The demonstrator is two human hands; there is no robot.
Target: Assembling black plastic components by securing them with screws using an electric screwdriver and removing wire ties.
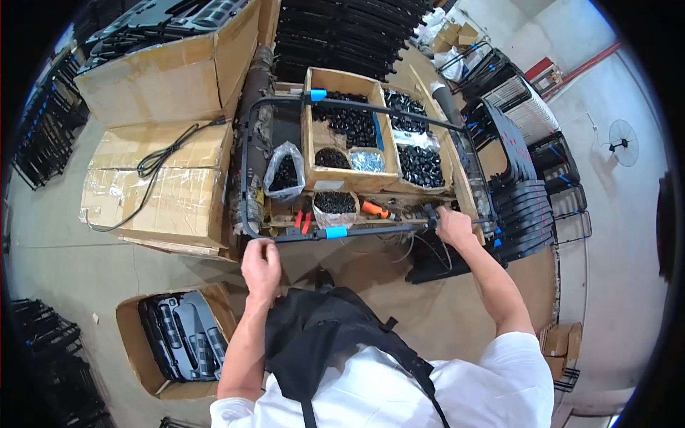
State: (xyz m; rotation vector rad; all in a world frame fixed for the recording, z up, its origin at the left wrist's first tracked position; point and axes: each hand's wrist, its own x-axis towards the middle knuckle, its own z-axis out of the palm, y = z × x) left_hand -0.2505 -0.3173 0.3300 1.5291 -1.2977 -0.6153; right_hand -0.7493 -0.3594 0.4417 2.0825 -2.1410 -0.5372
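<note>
A black tubular frame (pixel 399 230) with rounded corners and blue tape wraps lies across the wooden workbench. At its near left corner, my left hand (pixel 261 269) is closed, the curled fingers against the tube. My right hand (pixel 454 228) is closed around a dark, blunt-headed tool, perhaps a hammer (pixel 431 215), over the frame's near bar toward the right. Most of that tool is hidden by my fingers. Inside the frame's outline lie an orange-handled tool (pixel 375 209), red-handled pliers (pixel 307 222) and a bag of small black parts (pixel 335 202).
Cardboard trays (pixel 308 135) of black plastic parts and silvery hardware stand on the bench beside a clear bag (pixel 284 171). A taped carton (pixel 160 185) with a black cable is at left. An open box (pixel 135 357) of grey panels sits on the floor. Stacked black frames (pixel 524 214) stand right.
</note>
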